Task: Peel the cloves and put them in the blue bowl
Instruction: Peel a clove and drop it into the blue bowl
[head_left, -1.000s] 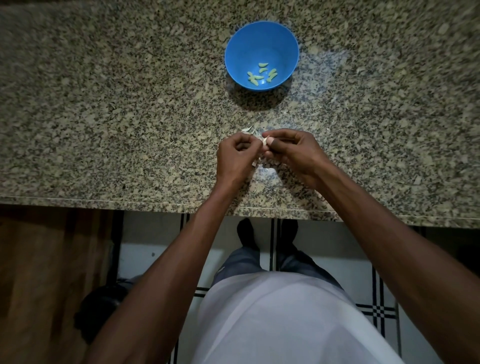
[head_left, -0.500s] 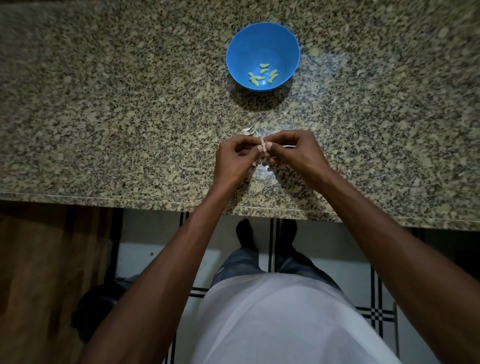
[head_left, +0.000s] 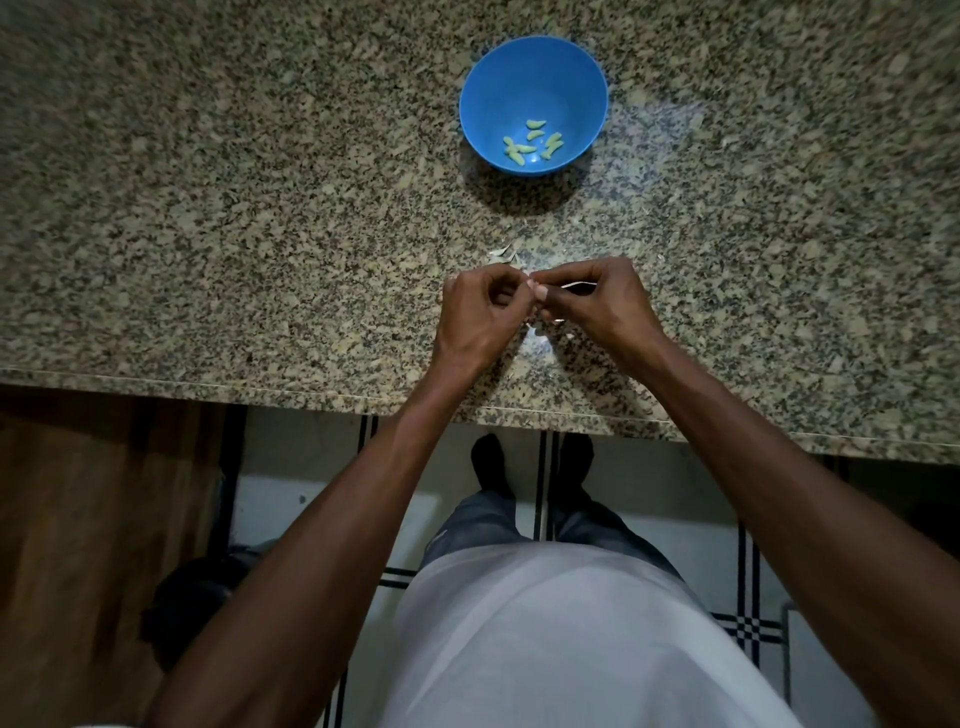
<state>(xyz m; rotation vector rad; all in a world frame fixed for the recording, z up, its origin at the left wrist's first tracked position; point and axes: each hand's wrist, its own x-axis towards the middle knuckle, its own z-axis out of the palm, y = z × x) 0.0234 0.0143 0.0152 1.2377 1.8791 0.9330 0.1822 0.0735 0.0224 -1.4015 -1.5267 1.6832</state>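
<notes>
Near the worktop's (head_left: 208, 234) front edge, left hand (head_left: 480, 317) and right hand (head_left: 597, 306) pinch one clove (head_left: 531, 283) between them; peeled cloves (head_left: 532, 140) lie in the blue bowl (head_left: 519, 73) toward the back edge.

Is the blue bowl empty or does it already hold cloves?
Not empty. The blue bowl stands upright with several pale peeled cloves lying at its bottom, far from full.

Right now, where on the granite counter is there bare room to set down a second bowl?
The granite counter is bare left of the blue bowl and right of it. It is crowded only in the middle: peel scraps lie between bowl and hands, where the left hand and right hand work.
</notes>
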